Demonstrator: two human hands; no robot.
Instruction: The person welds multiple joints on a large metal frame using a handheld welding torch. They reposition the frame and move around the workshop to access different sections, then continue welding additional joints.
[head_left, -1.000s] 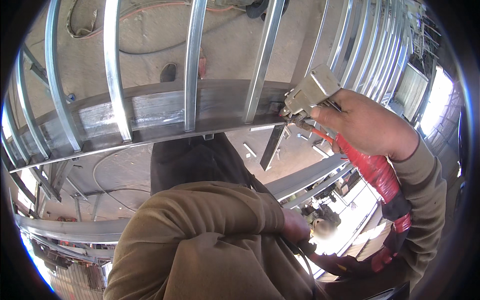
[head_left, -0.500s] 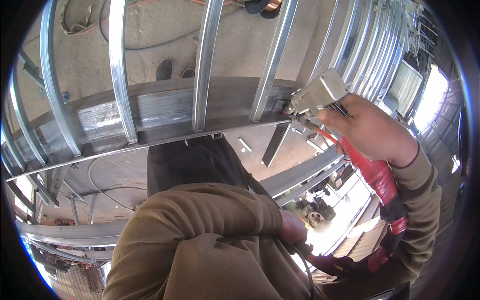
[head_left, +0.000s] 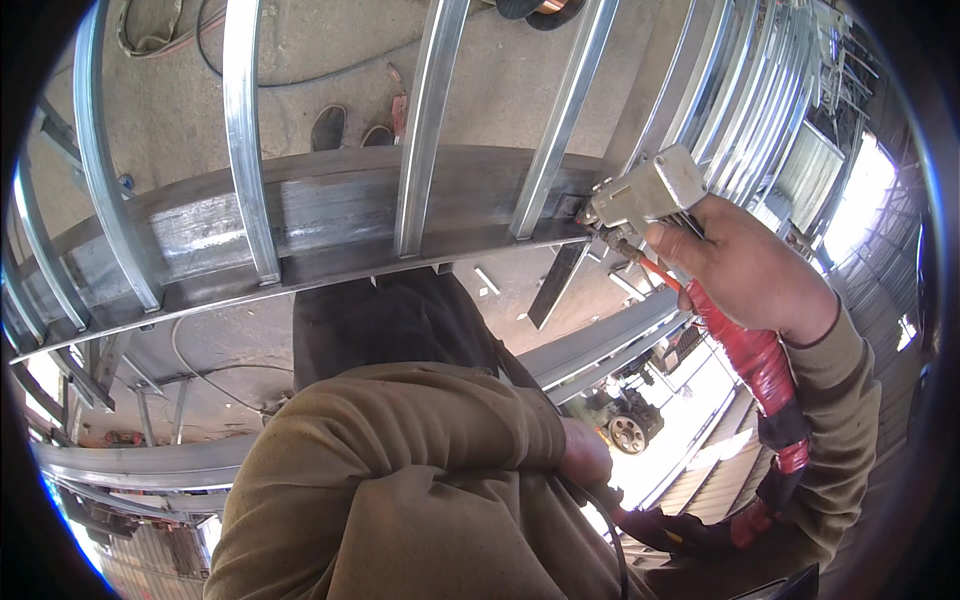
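My right hand (head_left: 755,262) is closed around a boxy grey metal gun-shaped tool (head_left: 655,188). Its nozzle end sits close to the long steel beam (head_left: 330,205), just right of an upright metal bar (head_left: 560,120); whether it touches is unclear. Below the tool runs an orange hose (head_left: 658,270). A thick hose wrapped in red and black tape (head_left: 748,350) follows my right forearm and curves back under it. My left hand (head_left: 585,455) is low in front of my body, beside a thin black cable (head_left: 615,540); its fingers are mostly hidden.
Several upright galvanised bars (head_left: 245,140) rise from the beam, packed closer together at the right. Cables (head_left: 340,72) and a spool (head_left: 552,12) lie on the far floor. Dark shoes (head_left: 328,128) show beyond the beam. A wheeled machine (head_left: 628,432) stands lower right.
The view has shifted slightly, so the bars and beam appear a little further right. The tool keeps its place by the beam, and both hands hold their poses.
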